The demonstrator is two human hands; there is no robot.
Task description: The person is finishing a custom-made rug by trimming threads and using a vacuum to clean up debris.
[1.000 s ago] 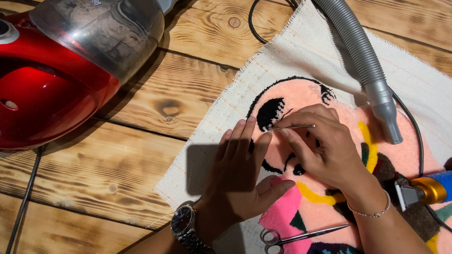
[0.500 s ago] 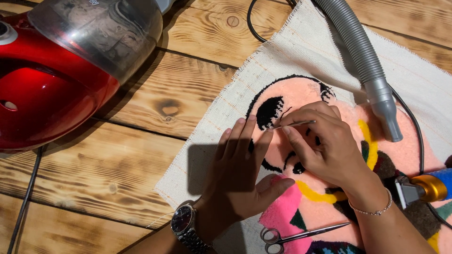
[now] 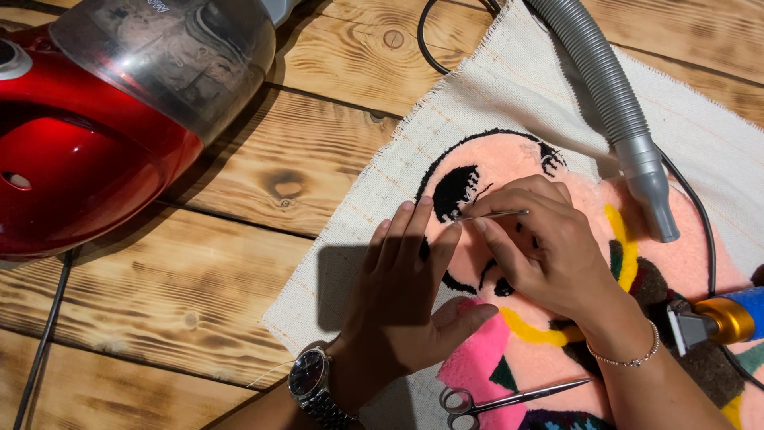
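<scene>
A tufted rug (image 3: 509, 163) with a peach cartoon face, black outlines and pink, yellow and brown patches lies on white backing cloth (image 3: 477, 103). My left hand (image 3: 406, 295), with a wristwatch, presses flat on the rug beside the black eye patch (image 3: 455, 191). My right hand (image 3: 545, 247), wearing a thin bracelet, pinches a thin metal tool (image 3: 493, 215) whose tip rests at the edge of that black eye patch.
A red vacuum cleaner (image 3: 95, 127) with a clear dust bin sits on the wooden plank floor at the left. Its grey hose and nozzle (image 3: 629, 151) lie across the cloth. Small scissors (image 3: 509, 398) and a blue-and-gold trimmer (image 3: 716, 318) rest on the rug.
My right hand and the metal tool have shifted very slightly at the black eye patch. My left hand stays pressed flat.
</scene>
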